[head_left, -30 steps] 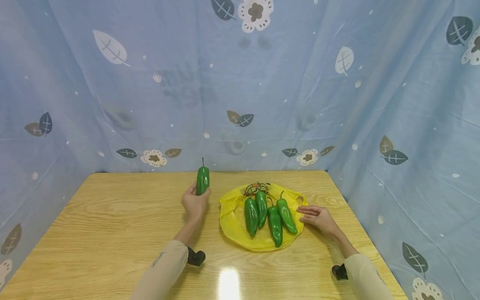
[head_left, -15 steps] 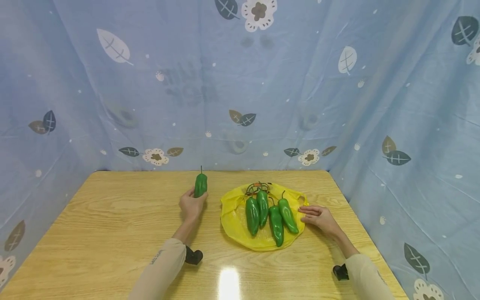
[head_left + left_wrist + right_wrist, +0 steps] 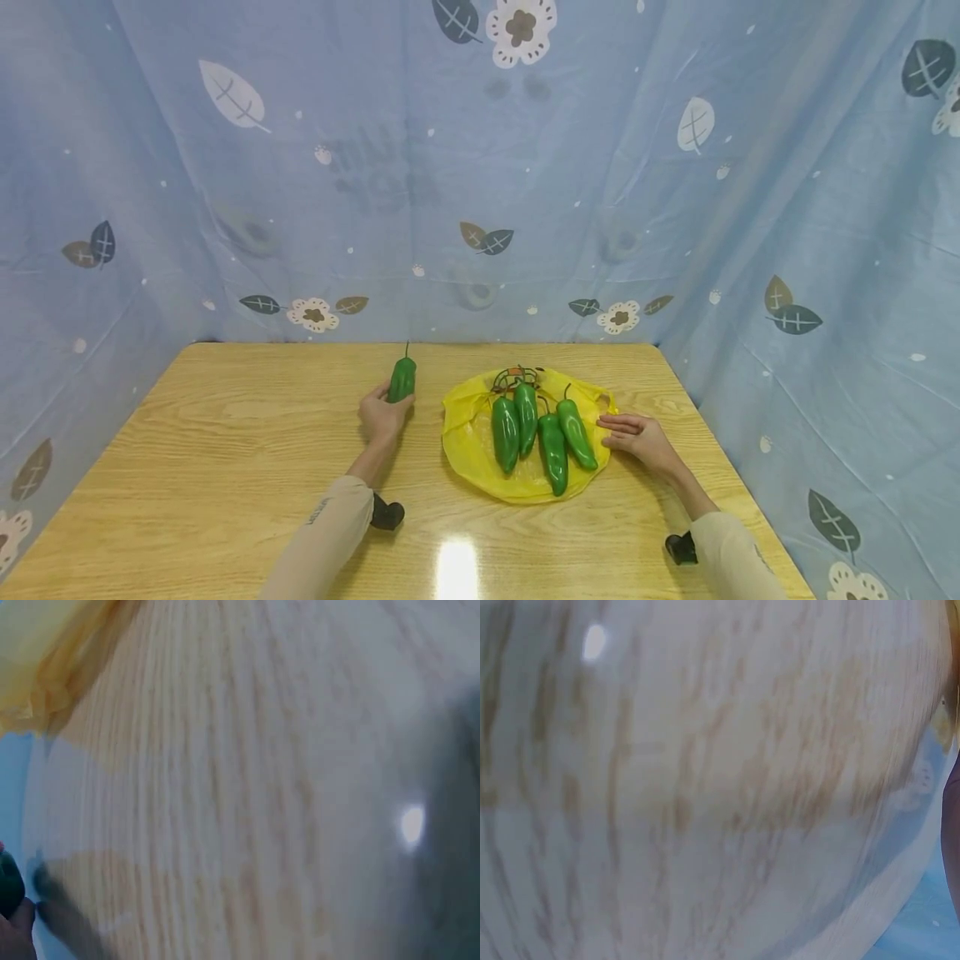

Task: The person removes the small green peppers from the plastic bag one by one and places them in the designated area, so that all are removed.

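My left hand (image 3: 386,415) grips a green chili pepper (image 3: 402,380) by its lower part, with the thin stem pointing up and away. In the left wrist view, part of that green pepper (image 3: 9,885) shows at the left edge beside the thumb. Right of this hand, a yellow plastic bag (image 3: 468,462) lies flattened on the table, with several more green chili peppers (image 3: 553,454) side by side on it. At the bag's right edge, my right hand (image 3: 641,440) rests with fingers extended, the fingertips touching the plastic near its handle loop.
The wooden table (image 3: 247,467) extends left of the bag and in front of it. A blue patterned curtain (image 3: 405,208) hangs behind the table and along both sides. Black wrist cameras (image 3: 387,513) sit at the sleeves.
My left hand has shifted slightly left, and the pepper it holds has come lower and nearer the table. The right hand, the bag and its peppers stay put.
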Available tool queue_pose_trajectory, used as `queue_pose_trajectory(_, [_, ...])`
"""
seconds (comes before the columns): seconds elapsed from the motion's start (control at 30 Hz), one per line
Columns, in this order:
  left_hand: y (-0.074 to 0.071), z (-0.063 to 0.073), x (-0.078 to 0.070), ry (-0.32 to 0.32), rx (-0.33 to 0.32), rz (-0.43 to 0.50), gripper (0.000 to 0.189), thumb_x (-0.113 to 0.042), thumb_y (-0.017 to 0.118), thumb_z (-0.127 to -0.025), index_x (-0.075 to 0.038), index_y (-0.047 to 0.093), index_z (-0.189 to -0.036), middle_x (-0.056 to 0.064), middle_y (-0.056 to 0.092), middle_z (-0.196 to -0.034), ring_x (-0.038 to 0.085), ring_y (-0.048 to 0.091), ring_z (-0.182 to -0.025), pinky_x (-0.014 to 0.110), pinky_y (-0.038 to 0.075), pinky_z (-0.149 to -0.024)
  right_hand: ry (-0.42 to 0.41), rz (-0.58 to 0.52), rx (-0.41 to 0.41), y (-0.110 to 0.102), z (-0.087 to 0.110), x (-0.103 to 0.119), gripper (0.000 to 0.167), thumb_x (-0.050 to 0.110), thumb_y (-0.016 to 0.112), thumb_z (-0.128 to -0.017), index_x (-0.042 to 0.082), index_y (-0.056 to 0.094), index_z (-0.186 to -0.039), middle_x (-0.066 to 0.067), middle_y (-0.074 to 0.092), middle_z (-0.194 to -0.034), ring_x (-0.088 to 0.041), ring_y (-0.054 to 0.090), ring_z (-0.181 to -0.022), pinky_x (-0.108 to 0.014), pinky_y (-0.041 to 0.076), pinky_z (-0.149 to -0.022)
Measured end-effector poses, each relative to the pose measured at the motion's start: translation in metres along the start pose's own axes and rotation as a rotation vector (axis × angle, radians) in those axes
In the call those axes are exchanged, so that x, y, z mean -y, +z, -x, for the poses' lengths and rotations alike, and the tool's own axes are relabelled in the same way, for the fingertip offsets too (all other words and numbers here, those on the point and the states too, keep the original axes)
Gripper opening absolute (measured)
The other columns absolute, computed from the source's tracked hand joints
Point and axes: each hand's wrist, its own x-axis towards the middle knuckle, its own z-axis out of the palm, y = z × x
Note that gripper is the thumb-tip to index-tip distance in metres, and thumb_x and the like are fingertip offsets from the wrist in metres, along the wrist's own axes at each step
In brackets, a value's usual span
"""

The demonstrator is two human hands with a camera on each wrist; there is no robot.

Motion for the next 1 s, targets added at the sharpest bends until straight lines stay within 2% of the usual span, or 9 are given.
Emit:
queue_pose_trajectory(0.2, [0.003,0.003,0.003,-0.019,-0.044,-0.084,0.052,-0.004,0.075,-0.079,0.007,0.057,-0.126,0.028,0.059,-0.122,0.043,0.060,-0.109,0.050,0.053,-0.091,0.005,-0.007,-0.002,0.000,0.000,-0.001,0.047,-0.001,0.067,-0.087,-0.017,0.049,-0.127,-0.033,0.055,-0.125,-0.004,0.064,-0.102,-0.021,0.054,-0.086])
queue_pose_trajectory(0.33, [0.007,0.007,0.005,0.005,-0.051,-0.145,0.054,-0.005,0.074,-0.079,0.004,0.056,-0.130,0.025,0.060,-0.122,0.041,0.062,-0.105,0.049,0.055,-0.088,0.007,-0.003,-0.009,-0.001,0.001,-0.002,0.048,-0.001,0.068,-0.086,-0.017,0.049,-0.127,-0.031,0.056,-0.124,-0.003,0.064,-0.101,-0.020,0.054,-0.086])
queue_pose_trajectory(0.43, [0.010,0.009,0.005,0.041,-0.053,-0.166,0.055,-0.004,0.072,-0.081,0.005,0.053,-0.132,0.027,0.061,-0.120,0.042,0.063,-0.100,0.051,0.056,-0.084,0.001,-0.001,-0.007,-0.002,0.001,-0.002,0.048,0.000,0.068,-0.086,-0.018,0.049,-0.127,-0.029,0.058,-0.123,-0.003,0.063,-0.102,-0.019,0.054,-0.086])
queue_pose_trajectory(0.63, [0.014,0.012,0.007,0.063,-0.052,-0.220,0.063,-0.013,0.073,-0.085,0.005,0.044,-0.138,0.030,0.060,-0.118,0.043,0.062,-0.096,0.053,0.054,-0.080,-0.007,-0.019,0.003,-0.002,0.000,-0.003,0.048,-0.003,0.067,-0.086,-0.021,0.047,-0.126,-0.029,0.058,-0.122,-0.005,0.064,-0.101,-0.020,0.054,-0.085])
queue_pose_trajectory(0.73, [0.015,0.013,0.007,0.078,-0.060,-0.231,0.067,-0.017,0.074,-0.085,0.006,0.042,-0.139,0.031,0.060,-0.116,0.043,0.061,-0.094,0.053,0.052,-0.078,-0.015,-0.023,0.007,-0.001,0.001,-0.001,0.048,-0.004,0.066,-0.087,-0.022,0.046,-0.126,-0.034,0.055,-0.123,-0.005,0.064,-0.101,-0.020,0.054,-0.084])
queue_pose_trajectory(0.83, [0.014,0.014,0.007,0.093,-0.073,-0.235,0.069,-0.018,0.075,-0.084,0.007,0.043,-0.139,0.030,0.063,-0.105,0.040,0.062,-0.086,0.051,0.051,-0.071,-0.019,-0.030,0.017,-0.001,0.001,0.000,0.048,-0.004,0.065,-0.088,-0.022,0.045,-0.127,-0.039,0.050,-0.125,-0.005,0.064,-0.102,-0.019,0.054,-0.085])
queue_pose_trajectory(0.93, [0.014,0.016,0.007,0.095,-0.073,-0.219,0.071,-0.018,0.076,-0.083,0.008,0.042,-0.140,0.027,0.063,-0.095,0.036,0.060,-0.079,0.047,0.050,-0.066,-0.022,-0.030,0.022,0.000,0.000,0.000,0.048,-0.003,0.065,-0.088,-0.022,0.045,-0.127,-0.040,0.049,-0.125,-0.004,0.064,-0.102,-0.019,0.054,-0.085])
queue_pose_trajectory(1.0, [0.015,0.017,0.006,0.086,-0.070,-0.194,0.074,-0.018,0.076,-0.083,0.008,0.039,-0.141,0.027,0.063,-0.095,0.034,0.058,-0.077,0.045,0.049,-0.066,-0.025,-0.026,0.018,0.000,0.000,0.000,0.048,-0.003,0.065,-0.087,-0.022,0.045,-0.127,-0.038,0.051,-0.124,-0.004,0.064,-0.102,-0.019,0.054,-0.085])
